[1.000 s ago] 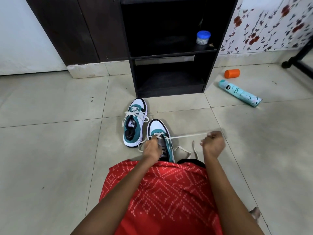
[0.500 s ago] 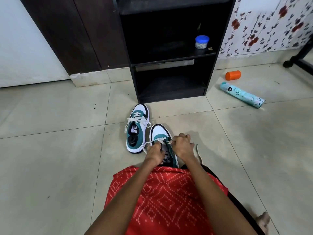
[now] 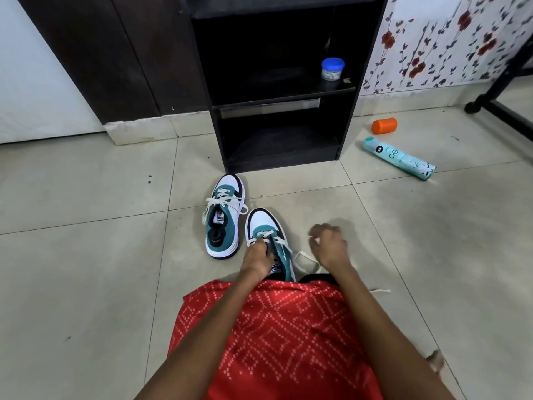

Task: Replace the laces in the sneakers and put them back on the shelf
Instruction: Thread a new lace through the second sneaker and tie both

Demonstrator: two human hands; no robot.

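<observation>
Glazed ceramic, smooth and faintly reflective: the pale tile floor (image 3: pixel 86 255) you sit on gives a shoe little friction, so a sideways tug on a lace will slide the shoe unless you pin it down. The black laminate shelf unit (image 3: pixel 277 142) stands just beyond, boxy and hard-edged; neither shoe is on it yet. The red printed cloth (image 3: pixel 274 327) drapes soft over your lap and hides the heel of the nearer shoe.

The far teal-and-white leather sneaker (image 3: pixel 223 217) rests on the floor just before the shelf, threaded, its lace ends spilling over both sides. The near teal-and-white leather sneaker (image 3: pixel 264 223) lies just beside it, against your lap, and looks only partly laced.

Your left grip (image 3: pixel 258 259) is curled tight at the eyelets, pinching the flat off-white woven lace (image 3: pixel 302 255) there. Your right grip (image 3: pixel 328 245) hangs to the right of the shoe, fingers loosely curled and blurred; I cannot tell whether it has the lace.

That lace is limp. It can twist, skip an eyelet, or draw up uneven if the slack loop on the floor snags under your leg.
</observation>
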